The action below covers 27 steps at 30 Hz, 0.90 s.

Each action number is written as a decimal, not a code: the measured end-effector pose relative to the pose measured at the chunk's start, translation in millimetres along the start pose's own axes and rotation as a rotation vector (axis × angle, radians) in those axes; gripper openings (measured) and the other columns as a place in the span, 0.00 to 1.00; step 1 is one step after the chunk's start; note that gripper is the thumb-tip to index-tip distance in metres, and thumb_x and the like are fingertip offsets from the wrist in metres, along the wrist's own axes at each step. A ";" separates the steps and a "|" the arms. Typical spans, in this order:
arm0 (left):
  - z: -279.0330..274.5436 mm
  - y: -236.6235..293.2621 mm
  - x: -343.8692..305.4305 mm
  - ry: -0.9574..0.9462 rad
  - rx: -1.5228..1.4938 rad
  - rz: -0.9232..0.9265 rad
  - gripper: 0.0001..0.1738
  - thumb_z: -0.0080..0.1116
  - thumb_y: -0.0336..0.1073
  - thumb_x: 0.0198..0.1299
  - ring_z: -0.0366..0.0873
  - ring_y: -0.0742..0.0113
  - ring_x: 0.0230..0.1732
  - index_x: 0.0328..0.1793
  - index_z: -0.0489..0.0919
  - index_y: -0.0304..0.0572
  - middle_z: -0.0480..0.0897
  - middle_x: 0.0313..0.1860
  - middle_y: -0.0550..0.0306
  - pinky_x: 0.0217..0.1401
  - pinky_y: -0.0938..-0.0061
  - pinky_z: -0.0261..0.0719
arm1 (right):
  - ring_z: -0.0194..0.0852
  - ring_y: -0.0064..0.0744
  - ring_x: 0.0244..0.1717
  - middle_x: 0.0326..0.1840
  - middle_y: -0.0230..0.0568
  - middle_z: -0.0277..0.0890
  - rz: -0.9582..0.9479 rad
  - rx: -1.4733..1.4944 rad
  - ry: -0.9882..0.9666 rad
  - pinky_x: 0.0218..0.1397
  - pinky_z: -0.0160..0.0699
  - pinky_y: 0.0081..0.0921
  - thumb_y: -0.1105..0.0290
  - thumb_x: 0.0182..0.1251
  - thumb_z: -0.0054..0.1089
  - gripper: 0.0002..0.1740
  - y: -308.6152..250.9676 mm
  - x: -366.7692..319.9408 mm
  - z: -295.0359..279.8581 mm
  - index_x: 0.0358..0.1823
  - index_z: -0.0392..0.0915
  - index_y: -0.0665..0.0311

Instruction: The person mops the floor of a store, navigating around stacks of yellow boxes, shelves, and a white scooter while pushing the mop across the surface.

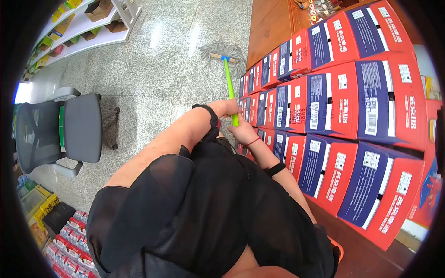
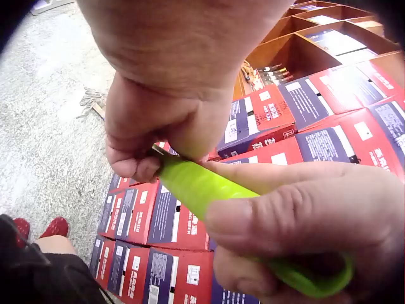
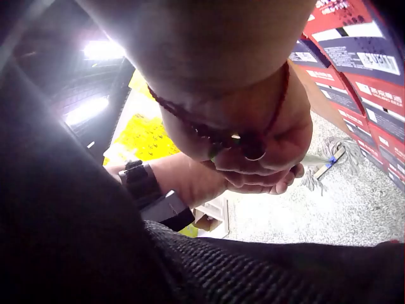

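Observation:
A mop with a bright green handle (image 1: pixel 229 82) reaches away from me. Its grey string head (image 1: pixel 238 67) lies on the speckled floor, joined by a blue clamp (image 1: pixel 225 59). My left hand (image 1: pixel 224 108), below a black wrist strap, grips the handle lower down. Close behind it, my right hand (image 1: pixel 244 134), with a red cord bracelet, holds the top end. In the left wrist view, the right thumb (image 2: pixel 237 215) lies along the green grip, whose looped end shows below the palm. The right wrist view has both hands close together, the handle mostly hidden.
Stacked red and blue beer cartons (image 1: pixel 340 92) line my right side, close to the mop head. A wheeled office chair (image 1: pixel 82 127) stands at left, below white shelves (image 1: pixel 121 25). Packs of red-topped bottles (image 1: pixel 69 248) sit at lower left.

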State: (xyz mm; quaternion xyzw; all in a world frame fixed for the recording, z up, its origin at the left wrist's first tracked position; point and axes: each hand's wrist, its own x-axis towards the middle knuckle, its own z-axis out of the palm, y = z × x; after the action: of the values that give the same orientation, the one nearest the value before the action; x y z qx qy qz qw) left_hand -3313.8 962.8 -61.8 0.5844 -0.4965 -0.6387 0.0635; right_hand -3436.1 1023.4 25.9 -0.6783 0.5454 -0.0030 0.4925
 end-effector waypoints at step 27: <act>-202.1 141.2 195.5 -0.021 0.021 0.001 0.17 0.48 0.40 0.55 0.65 0.62 0.08 0.25 0.71 0.29 0.69 0.11 0.51 0.10 0.70 0.64 | 0.74 0.51 0.45 0.41 0.57 0.74 0.101 0.080 -0.082 0.46 0.71 0.37 0.68 0.47 0.59 0.37 -57.6 234.4 -203.0 0.61 0.56 0.60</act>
State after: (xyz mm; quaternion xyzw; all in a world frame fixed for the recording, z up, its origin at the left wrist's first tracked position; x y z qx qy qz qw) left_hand -3281.1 649.8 -59.8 0.5779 -0.5041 -0.6397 0.0525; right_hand -3408.6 709.8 44.2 -0.6291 0.5577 0.0279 0.5407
